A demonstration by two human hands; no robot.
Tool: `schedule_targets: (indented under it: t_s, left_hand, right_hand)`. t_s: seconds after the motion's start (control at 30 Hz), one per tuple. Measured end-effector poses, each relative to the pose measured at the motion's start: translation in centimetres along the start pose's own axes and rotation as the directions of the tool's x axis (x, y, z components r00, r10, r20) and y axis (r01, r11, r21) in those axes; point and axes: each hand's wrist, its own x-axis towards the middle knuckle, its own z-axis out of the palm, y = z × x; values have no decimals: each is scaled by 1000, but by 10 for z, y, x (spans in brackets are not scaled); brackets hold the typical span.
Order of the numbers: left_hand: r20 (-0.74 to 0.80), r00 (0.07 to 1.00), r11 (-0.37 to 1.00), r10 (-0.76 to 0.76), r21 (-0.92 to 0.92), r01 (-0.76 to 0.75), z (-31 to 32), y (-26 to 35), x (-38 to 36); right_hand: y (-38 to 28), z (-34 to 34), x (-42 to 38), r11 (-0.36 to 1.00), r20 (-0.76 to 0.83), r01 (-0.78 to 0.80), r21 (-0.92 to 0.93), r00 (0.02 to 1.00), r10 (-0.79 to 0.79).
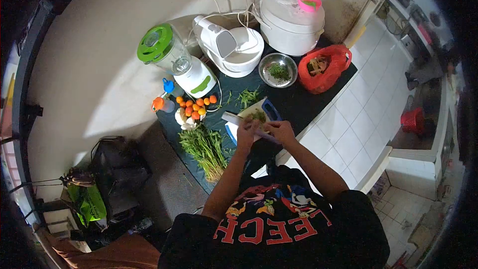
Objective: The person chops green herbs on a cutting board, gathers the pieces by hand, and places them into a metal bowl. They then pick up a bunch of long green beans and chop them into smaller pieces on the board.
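Note:
A white cutting board with blue ends lies on the dark tabletop, chopped greens on it. Over its near side my left hand is closed around what looks like a knife; its grip is partly hidden. My right hand is beside it, fingers pinched together over the board, and whatever they hold is too small to tell. Cut leaves lie beyond the board. Left of my hands rests a bunch of leafy greens.
Orange-red tomatoes, garlic and two small bottles stand left, near a blender. Behind are a white mixer, a lidded pot with a pink cup, a metal bowl of greens and a red bag.

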Motion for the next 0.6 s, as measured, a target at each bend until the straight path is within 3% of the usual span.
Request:
schedule_targets:
  t_s: [0.03,0.07,0.1,0.13,0.17,0.23,0.3,0.37,0.43,0.6]
  left_hand:
    - [-148,920,864,362,424,-271,6,13,-9]
    - [-151,920,864,363,424,-272,11,36,-17]
    - [46,823,641,566,603,-474,12,63,-25]
    - [277,677,342,682,698,-629,8,76,-28]
    - [272,679,343,682,701,-625,2,78,-27]
    - [695,612,140,378,610,-780,-11,69,-21]
    - [667,623,93,409,648,-756,-23,46,-16]
    - [639,631,49,441,684,-727,-29,33,-14]
    - [614,644,125,456,672,-730,-33,35,-16]
    - [624,592,48,510,666,-744,-35,55,-27]
  right_hand:
    - [-5,-6,-1,1000,1,-2,-1,1000,2]
    - [-18,-14,-2,980,51,76,-183,996,-68]
    - [-29,-20,-3,922,114,160,-353,985,-127]
    - [-35,-24,-3,922,119,161,-353,985,-127]
    - [-41,-28,-2,926,172,171,-338,978,-118]
    - [-44,-32,-1,928,233,184,-323,966,-111]
    - [-45,-36,3,969,261,90,-231,965,-27]
    - [-46,-41,4,976,271,100,-191,962,-46]
    - [-40,-45,8,983,281,111,-145,957,-67]
    - [-47,-51,13,999,329,11,-34,944,1]
